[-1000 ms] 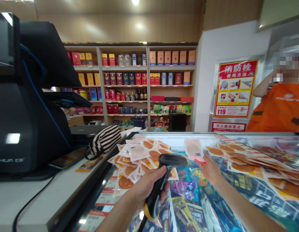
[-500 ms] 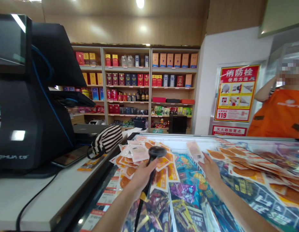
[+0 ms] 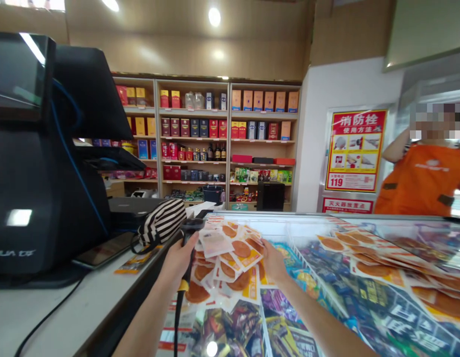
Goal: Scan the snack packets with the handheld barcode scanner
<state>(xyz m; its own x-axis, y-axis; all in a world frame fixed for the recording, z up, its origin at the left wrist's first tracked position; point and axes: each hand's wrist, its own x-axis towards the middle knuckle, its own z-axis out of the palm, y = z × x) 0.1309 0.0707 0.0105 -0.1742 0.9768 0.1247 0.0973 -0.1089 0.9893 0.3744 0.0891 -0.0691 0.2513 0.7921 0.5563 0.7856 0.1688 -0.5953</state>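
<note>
My left hand (image 3: 182, 258) is closed around the handle of a black barcode scanner (image 3: 192, 225), at the left edge of a pile of flat snack packets (image 3: 230, 263). The packets are clear and orange, with round brown pieces in them; one near the top (image 3: 216, 243) lies pale side up. At the pile's right edge, my right hand (image 3: 273, 262) touches the packets, its fingers partly hidden. The pile lies on the glass top of a chest freezer (image 3: 211, 325), with bagged goods showing underneath.
More packets (image 3: 378, 258) lie spread to the right on the glass. To the left stand a checkout terminal (image 3: 51, 163), a phone (image 3: 103, 250) and a striped pouch (image 3: 163, 220). Behind are shelves of boxes (image 3: 194, 126). A person in an orange apron (image 3: 419, 178) stands at the far right.
My right hand has moved left to the pile, and the single packet it held is no longer apart from the others. My left hand has shifted left with the barcode scanner.
</note>
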